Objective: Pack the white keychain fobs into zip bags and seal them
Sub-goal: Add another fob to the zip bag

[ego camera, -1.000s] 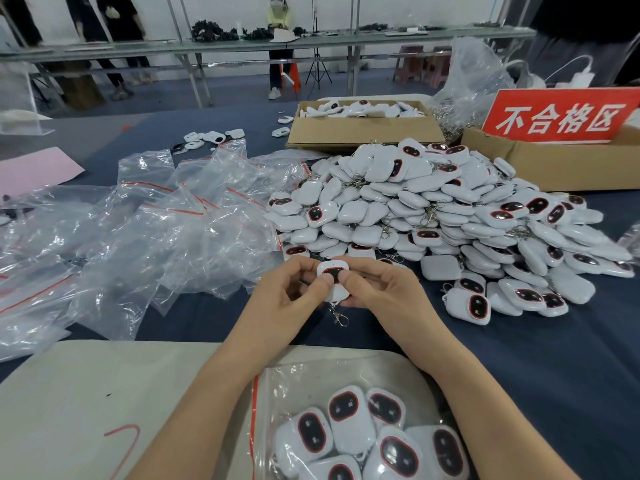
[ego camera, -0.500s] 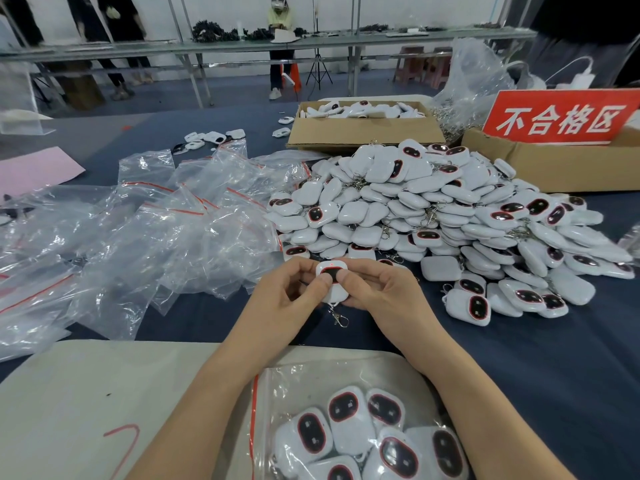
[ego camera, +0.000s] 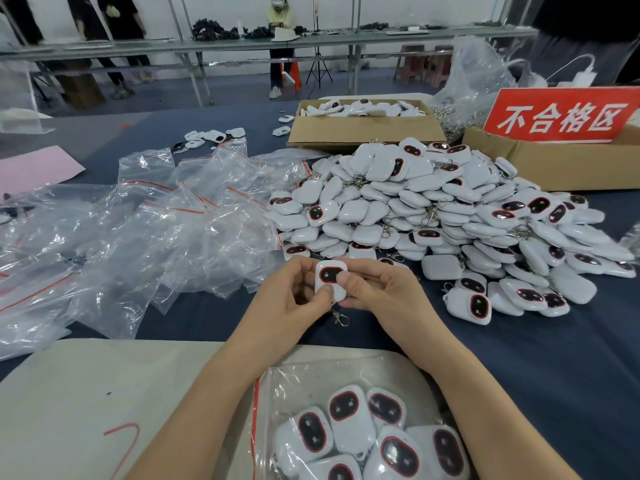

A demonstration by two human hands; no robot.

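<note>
Both hands hold one white keychain fob (ego camera: 329, 276) just above the dark blue table, its black face with a red rim turned up and its metal clip dangling below. My left hand (ego camera: 294, 299) pinches its lower left edge. My right hand (ego camera: 377, 289) grips its right side, thumb on the black face. A large pile of white fobs (ego camera: 433, 216) lies behind and to the right. A zip bag (ego camera: 349, 427) with a red seal strip holds several fobs near my body, between my forearms.
Empty clear zip bags (ego camera: 145, 230) are heaped on the left. A cardboard box of fobs (ego camera: 363, 124) stands behind the pile, another box with a red sign (ego camera: 561, 114) at the right. A beige mat (ego camera: 86, 403) covers the near left. People stand in the background.
The fob has turned slightly in my fingers and my right thumb has shifted on its face. The hands stay in the same place.
</note>
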